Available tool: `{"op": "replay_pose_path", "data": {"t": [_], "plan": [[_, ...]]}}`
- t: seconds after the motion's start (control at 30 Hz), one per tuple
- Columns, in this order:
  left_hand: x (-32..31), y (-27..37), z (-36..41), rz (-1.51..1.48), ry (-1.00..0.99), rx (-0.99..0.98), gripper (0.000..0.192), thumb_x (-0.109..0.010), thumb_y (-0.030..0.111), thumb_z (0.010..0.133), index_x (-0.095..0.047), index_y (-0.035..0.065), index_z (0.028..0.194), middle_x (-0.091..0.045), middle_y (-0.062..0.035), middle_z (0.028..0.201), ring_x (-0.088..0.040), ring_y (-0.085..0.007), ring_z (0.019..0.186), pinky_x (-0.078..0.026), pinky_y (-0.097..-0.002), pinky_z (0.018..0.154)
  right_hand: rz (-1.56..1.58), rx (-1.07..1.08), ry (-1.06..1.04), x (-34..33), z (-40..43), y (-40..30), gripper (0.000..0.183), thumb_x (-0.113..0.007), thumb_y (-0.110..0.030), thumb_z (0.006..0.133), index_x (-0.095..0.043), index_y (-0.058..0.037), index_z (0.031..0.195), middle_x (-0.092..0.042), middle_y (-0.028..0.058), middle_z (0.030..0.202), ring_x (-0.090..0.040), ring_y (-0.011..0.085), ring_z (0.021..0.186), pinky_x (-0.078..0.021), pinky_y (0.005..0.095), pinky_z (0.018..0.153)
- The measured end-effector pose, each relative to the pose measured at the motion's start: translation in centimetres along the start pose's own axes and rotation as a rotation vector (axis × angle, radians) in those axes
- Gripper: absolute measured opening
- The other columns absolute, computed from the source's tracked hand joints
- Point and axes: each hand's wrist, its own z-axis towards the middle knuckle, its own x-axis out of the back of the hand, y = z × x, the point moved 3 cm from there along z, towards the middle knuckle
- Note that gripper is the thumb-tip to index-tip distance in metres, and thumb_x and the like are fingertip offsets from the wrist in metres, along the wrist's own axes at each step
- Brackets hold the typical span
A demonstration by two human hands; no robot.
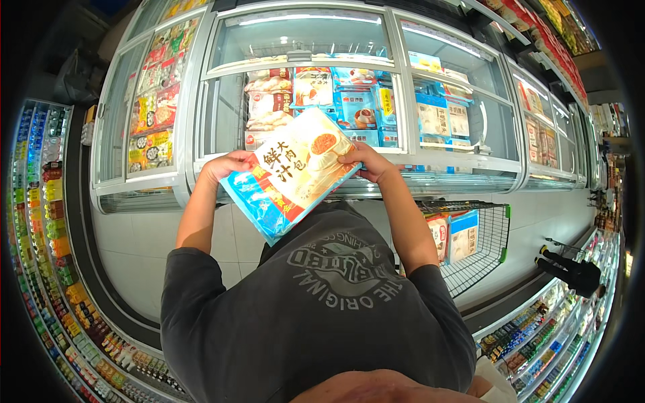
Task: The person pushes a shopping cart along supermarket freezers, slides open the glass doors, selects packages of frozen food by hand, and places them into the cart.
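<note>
Both my hands hold a large bag of frozen buns, white and blue with a picture of a filled bun, tilted in front of my chest. My left hand grips its left edge, the thumb on top. My right hand pinches the upper right edge, its fingers mostly behind the bag. Just beyond stands a chest freezer with a white frame and sliding glass lids. Inside it lie brown-and-white bags of buns and blue bags of buns, some of them hidden by the held bag.
A black wire shopping cart with several food bags stands at my right. More freezer sections hold bagged foods at the left and white-and-blue bags at the right. Stocked shelves curve along the left. A person with a cart is far right.
</note>
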Motion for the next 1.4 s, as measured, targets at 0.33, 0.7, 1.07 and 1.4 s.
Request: {"op": "replay_pose_path", "data": {"t": [0.33,0.7,1.07,1.4], "plan": [[-1.1,5.3,1.0,-0.287,-0.017,-0.097,0.077,-0.075,0.034,0.086,-0.041,-0.0026,0.145,-0.062,-0.0143,0.131,-0.058,-0.024,0.123,-0.047,-0.0375,0.104,0.228,0.015,0.123,0.7,3.8,0.8,0.049,-0.07,-0.022,0.086,-0.056,-0.0025,0.13,-0.066,0.0108,0.12,-0.067,0.0233,0.107,-0.0591,0.0413,0.083],[3.2,0.9,4.3,-0.777,0.489,-0.375,0.072,-0.06,0.052,0.094,-0.041,-0.0011,0.14,-0.053,-0.0205,0.14,-0.05,-0.0351,0.13,-0.04,-0.0541,0.109,0.482,0.081,0.23,-1.7,6.0,3.2,0.05,-0.073,-0.021,0.086,-0.054,-0.0124,0.131,-0.065,0.0009,0.117,-0.063,0.0141,0.108,-0.0546,0.0308,0.08],[-6.6,2.0,12.0,-0.636,0.365,-0.141,0.048,-0.062,0.046,0.097,-0.055,0.0067,0.124,-0.065,-0.0102,0.116,-0.064,-0.023,0.103,-0.051,-0.0386,0.085,0.885,0.242,0.267,-7.5,12.1,3.5,0.038,-0.066,-0.008,0.092,-0.056,-0.0049,0.129,-0.066,0.0082,0.122,-0.065,0.0205,0.109,-0.0554,0.0354,0.09],[-1.6,1.4,17.3,-0.636,0.568,0.057,0.036,-0.059,0.017,0.099,-0.053,0.0018,0.132,-0.065,-0.013,0.124,-0.067,-0.0277,0.107,-0.056,-0.042,0.093,-0.292,-0.005,0.518,-4.5,12.7,3.1,0.047,-0.082,-0.037,0.08,-0.061,-0.0038,0.105,-0.067,0.0072,0.102,-0.063,0.0209,0.091,-0.0484,0.0422,0.075]]}}
